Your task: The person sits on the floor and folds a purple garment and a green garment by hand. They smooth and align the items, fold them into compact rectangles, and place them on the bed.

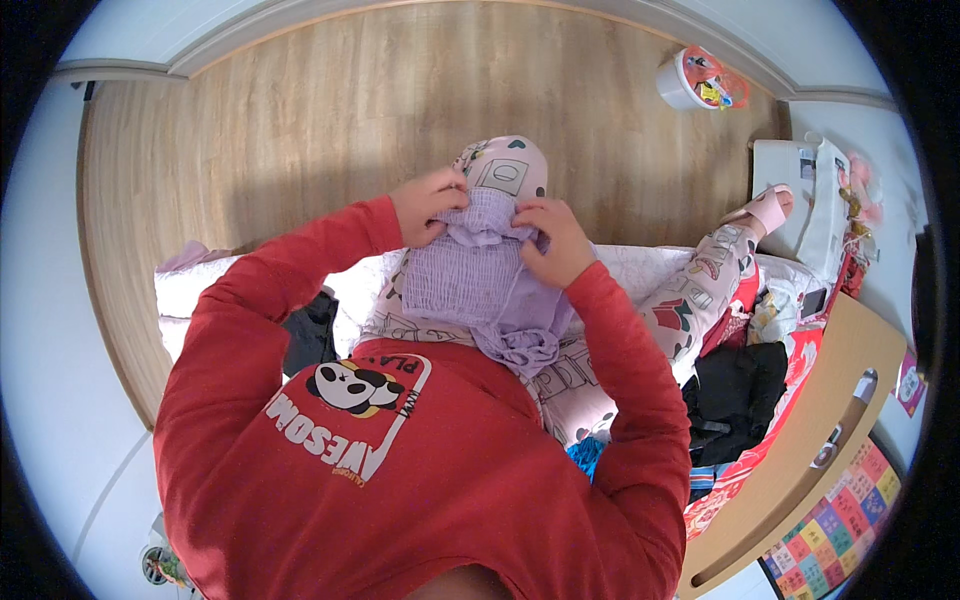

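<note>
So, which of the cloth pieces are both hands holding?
The ribbed lilac cloth on the lap, pinched at its top edge; the black garment lies untouched at the right.

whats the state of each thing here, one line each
left hand: fingers pinching the top edge of the lilac cloth
right hand: fingers gripping the same top edge
lilac cloth: crinkled, partly folded, resting on the raised knee
patterned pink trousers: worn, one leg stretched out
pink slipper: on the foot
white tub: on the wood floor, open, filled with small colourful items
black garment: crumpled on the bed
</note>
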Motion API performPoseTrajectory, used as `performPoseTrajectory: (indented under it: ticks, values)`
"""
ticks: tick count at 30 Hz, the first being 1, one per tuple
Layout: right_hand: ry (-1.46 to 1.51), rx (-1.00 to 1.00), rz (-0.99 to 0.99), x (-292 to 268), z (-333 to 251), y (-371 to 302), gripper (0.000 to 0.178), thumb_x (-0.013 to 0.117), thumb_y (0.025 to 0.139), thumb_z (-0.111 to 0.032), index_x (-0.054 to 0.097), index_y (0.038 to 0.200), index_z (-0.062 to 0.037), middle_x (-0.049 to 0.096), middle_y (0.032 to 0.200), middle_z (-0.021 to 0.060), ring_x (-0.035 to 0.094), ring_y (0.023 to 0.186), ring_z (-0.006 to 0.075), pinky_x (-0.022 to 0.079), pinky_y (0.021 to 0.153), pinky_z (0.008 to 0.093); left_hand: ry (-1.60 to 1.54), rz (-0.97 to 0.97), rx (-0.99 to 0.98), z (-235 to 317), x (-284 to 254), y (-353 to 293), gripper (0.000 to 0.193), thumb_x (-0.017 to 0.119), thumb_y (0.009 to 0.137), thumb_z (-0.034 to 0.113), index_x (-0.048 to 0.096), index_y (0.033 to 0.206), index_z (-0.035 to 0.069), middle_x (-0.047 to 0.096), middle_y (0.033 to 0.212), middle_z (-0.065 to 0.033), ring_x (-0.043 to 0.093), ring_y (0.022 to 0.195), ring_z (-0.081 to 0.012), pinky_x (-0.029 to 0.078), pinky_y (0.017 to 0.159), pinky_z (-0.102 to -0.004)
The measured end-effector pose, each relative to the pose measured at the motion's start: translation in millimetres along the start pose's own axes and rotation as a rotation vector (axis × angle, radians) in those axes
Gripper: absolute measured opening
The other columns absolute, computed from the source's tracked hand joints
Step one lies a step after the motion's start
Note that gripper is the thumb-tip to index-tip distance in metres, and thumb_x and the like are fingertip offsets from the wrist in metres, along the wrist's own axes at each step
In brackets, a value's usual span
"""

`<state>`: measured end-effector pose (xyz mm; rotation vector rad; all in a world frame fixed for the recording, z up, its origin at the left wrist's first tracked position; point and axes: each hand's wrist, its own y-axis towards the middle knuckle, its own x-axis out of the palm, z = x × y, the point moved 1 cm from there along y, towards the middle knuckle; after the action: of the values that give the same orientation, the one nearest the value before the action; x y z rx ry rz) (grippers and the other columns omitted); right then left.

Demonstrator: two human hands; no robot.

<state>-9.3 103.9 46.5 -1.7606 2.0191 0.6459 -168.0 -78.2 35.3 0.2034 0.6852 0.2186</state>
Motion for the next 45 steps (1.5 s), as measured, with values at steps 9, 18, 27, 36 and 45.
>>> performPoseTrajectory:
  ticks: [9, 18, 27, 36, 45]
  values:
    - [-0.012, 0.153, -0.217, 6.6, 13.3, 33.0, 0.036, 0.066, 0.062, -0.010, 0.054, 0.096, -0.0041, 0.056, 0.090, 0.0141, 0.054, 0.085, 0.0288, 0.043, 0.074, 0.0348, -0.408, -0.384, -0.589, -32.0, -10.7, 17.8, 0.032, 0.072, 0.068, 0.011, 0.053, 0.094, 0.005, 0.055, 0.083, -0.0006, 0.050, 0.069, -0.0091, 0.043, 0.060, -0.0253]
    - [-0.416, -0.132, 0.080, 44.3, -24.0, -17.5, 0.029, 0.059, 0.052, -0.004, 0.052, 0.079, -0.0103, 0.049, 0.084, 0.0067, 0.045, 0.089, 0.0305, 0.039, 0.073, 0.0387, 0.432, -0.283, -0.029, 39.4, 9.4, 7.0, 0.022, 0.061, 0.061, 0.013, 0.049, 0.079, 0.007, 0.053, 0.075, -0.0086, 0.056, 0.067, -0.0260, 0.042, 0.059, -0.0335]
    - [0.017, 0.014, -0.161, 25.4, -36.0, -28.2, 0.030, 0.064, 0.062, -0.010, 0.052, 0.090, -0.0070, 0.050, 0.087, 0.0129, 0.050, 0.082, 0.0321, 0.042, 0.072, 0.0384, 0.695, -0.159, -0.029, 64.9, 33.8, -24.3, 0.016, 0.055, 0.067, 0.010, 0.047, 0.080, 0.008, 0.050, 0.071, -0.0067, 0.054, 0.060, -0.0233, 0.040, 0.055, -0.0337]
    - [-0.103, 0.065, -0.153, 45.1, -37.1, -27.2, 0.033, 0.061, 0.057, -0.004, 0.050, 0.088, -0.0055, 0.053, 0.082, 0.0140, 0.053, 0.079, 0.0331, 0.043, 0.069, 0.0396, -0.008, -0.355, -0.470, 44.6, -1.5, -23.8, 0.053, 0.073, 0.062, 0.030, 0.050, 0.101, 0.001, 0.055, 0.084, -0.0127, 0.057, 0.065, -0.0254, 0.046, 0.062, -0.0357]
    - [-0.354, -0.077, 0.000, 60.2, -74.9, -66.6, 0.016, 0.048, 0.071, -0.007, 0.047, 0.087, -0.0063, 0.052, 0.085, 0.0121, 0.053, 0.072, 0.0316, 0.042, 0.065, 0.0409, 0.376, -0.427, -0.208, 89.7, 26.7, -47.2, 0.049, 0.072, 0.055, 0.023, 0.050, 0.093, 0.001, 0.051, 0.093, -0.0177, 0.049, 0.090, -0.0350, 0.041, 0.079, -0.0401]
